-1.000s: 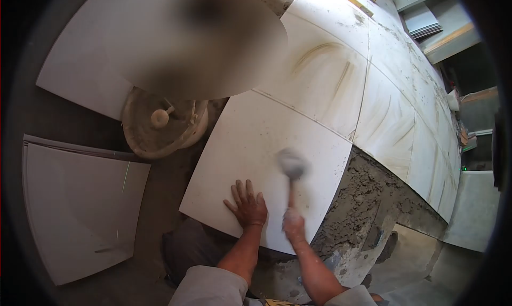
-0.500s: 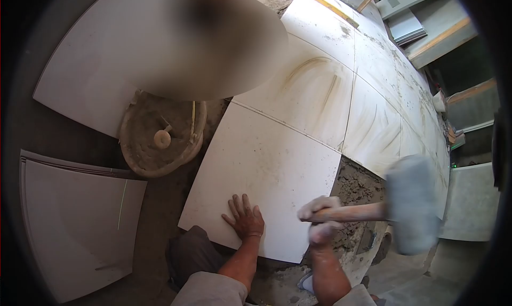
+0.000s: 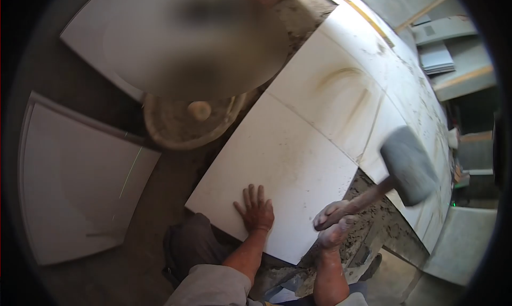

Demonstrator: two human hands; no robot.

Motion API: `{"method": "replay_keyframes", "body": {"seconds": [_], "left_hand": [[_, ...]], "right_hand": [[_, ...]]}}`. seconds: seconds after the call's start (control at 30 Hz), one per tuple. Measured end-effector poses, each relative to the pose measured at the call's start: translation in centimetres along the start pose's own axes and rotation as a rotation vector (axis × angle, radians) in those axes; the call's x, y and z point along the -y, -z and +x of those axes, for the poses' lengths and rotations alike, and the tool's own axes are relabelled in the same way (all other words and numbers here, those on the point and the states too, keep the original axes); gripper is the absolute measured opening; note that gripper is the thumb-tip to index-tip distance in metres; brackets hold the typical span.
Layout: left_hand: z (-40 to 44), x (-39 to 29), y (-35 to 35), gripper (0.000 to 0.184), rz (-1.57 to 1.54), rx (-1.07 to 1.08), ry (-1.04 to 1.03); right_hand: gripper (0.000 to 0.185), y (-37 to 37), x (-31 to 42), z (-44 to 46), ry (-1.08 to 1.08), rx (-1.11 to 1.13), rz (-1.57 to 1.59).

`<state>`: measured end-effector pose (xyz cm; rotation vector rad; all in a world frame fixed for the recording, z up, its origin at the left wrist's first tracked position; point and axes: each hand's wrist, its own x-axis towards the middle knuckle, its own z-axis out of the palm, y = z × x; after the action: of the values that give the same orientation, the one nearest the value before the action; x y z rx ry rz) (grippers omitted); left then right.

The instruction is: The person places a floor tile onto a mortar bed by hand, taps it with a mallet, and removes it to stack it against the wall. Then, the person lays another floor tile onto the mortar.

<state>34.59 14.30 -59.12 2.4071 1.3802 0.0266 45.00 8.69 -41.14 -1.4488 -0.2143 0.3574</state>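
My left hand (image 3: 258, 212) lies flat with spread fingers on a large white floor tile (image 3: 282, 156). In my right hand (image 3: 335, 223) is a rubber mallet (image 3: 408, 166), gripped by its wooden handle. Its grey head is raised over the laid tiles to the right and does not touch the tile under my left hand. Wet mortar (image 3: 357, 220) shows along this tile's right edge, beneath my right hand. The tile's upper right edge meets a laid tile (image 3: 336, 93) with brown smears.
A mortar-caked bucket (image 3: 194, 141) stands at the upper left, partly covered by a blurred patch. Stacked tiles (image 3: 85, 188) lean at the left, crossed by a green laser line. A yellow level (image 3: 368, 15) lies along the far laid tiles.
My view has turned, so the laid tiles sit further right. The mallet head has tilted and its handle now slants upward. My left hand stays flat on the tile.
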Motion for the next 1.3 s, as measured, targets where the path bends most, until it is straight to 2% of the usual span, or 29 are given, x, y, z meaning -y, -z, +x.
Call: {"method": "replay_keyframes", "body": {"seconds": [0.1, 0.13, 0.2, 0.27, 0.3, 0.33, 0.4, 0.47, 0.5, 0.53, 0.57, 0.6, 0.63, 0.67, 0.73, 0.93, 1.0, 1.3], "left_hand": [[-0.1, 0.1, 0.2, 0.063, -0.001, 0.014, -0.012], [-0.2, 0.1, 0.2, 0.063, 0.005, 0.007, -0.028], [-0.2, -0.1, 0.2, 0.061, -0.010, 0.005, 0.000], [-0.1, 0.0, -0.2, 0.059, -0.027, 0.024, 0.010], [-0.2, 0.3, -0.6, 0.059, -0.060, -0.029, -0.001], [-2.0, 0.5, -0.6, 0.059, -0.061, 0.012, 0.019], [-0.2, 0.3, -0.5, 0.060, -0.065, -0.018, 0.010], [-0.1, 0.2, -0.5, 0.055, -0.053, -0.002, 0.041], [-0.3, 0.3, -0.4, 0.054, -0.007, 0.002, 0.049], [-0.3, 0.1, -0.4, 0.054, 0.000, -0.013, 0.044], [-0.4, -0.1, -0.5, 0.053, 0.000, -0.025, 0.022], [-0.5, -0.4, -0.1, 0.053, -0.025, -0.048, 0.026], [-0.8, -0.6, -0.2, 0.055, -0.008, -0.116, -0.023], [-1.0, -0.7, -0.5, 0.056, 0.032, -0.107, -0.033], [-1.4, -1.0, -0.9, 0.057, 0.076, -0.146, -0.067], [-1.2, -1.4, -1.1, 0.056, 0.220, -0.162, -0.103], [-1.4, -2.1, -0.6, 0.055, 0.229, -0.104, -0.029], [-1.2, -1.8, -0.9, 0.057, 0.223, -0.109, -0.036]], "right_hand": [[0.045, 1.8, -5.3, -0.6, 0.025, 0.054, -0.145], [0.046, 5.9, -10.5, -1.7, -0.124, 0.181, -0.505], [0.029, 9.0, -15.7, -3.7, -0.508, 0.295, -0.933], [0.024, 9.3, -14.7, -4.2, -0.480, 0.147, -0.665], [0.026, 9.1, -12.9, -3.6, -0.438, 0.212, -0.548], [0.026, 9.6, -12.2, -4.7, -0.478, 0.215, -0.571], [0.030, 8.4, -12.3, -2.9, -0.555, 0.138, -0.502], [0.033, 9.3, -13.7, -2.9, -0.663, 0.174, -0.666], [0.039, 10.1, -15.0, -3.4, -0.475, 0.289, -0.783], [0.046, 11.4, -16.0, -3.9, -0.468, 0.337, -0.836], [0.051, 13.9, -19.5, -4.6, -0.237, 0.400, -1.039], [0.055, 12.0, -16.5, -4.6, -0.499, 0.300, -0.894], [0.054, 11.0, -13.8, -4.3, -0.458, 0.316, -0.951], [0.054, 11.5, -14.3, -4.2, -0.552, 0.332, -0.999], [0.059, 11.6, -14.1, -4.6, -0.466, 0.304, -1.015], [0.060, 11.7, -13.6, -4.3, -0.483, 0.296, -0.983], [0.061, 11.9, -13.6, -4.2, -0.523, 0.297, -0.965], [0.057, 11.4, -13.7, -4.1, -0.467, 0.248, -0.990]]}}
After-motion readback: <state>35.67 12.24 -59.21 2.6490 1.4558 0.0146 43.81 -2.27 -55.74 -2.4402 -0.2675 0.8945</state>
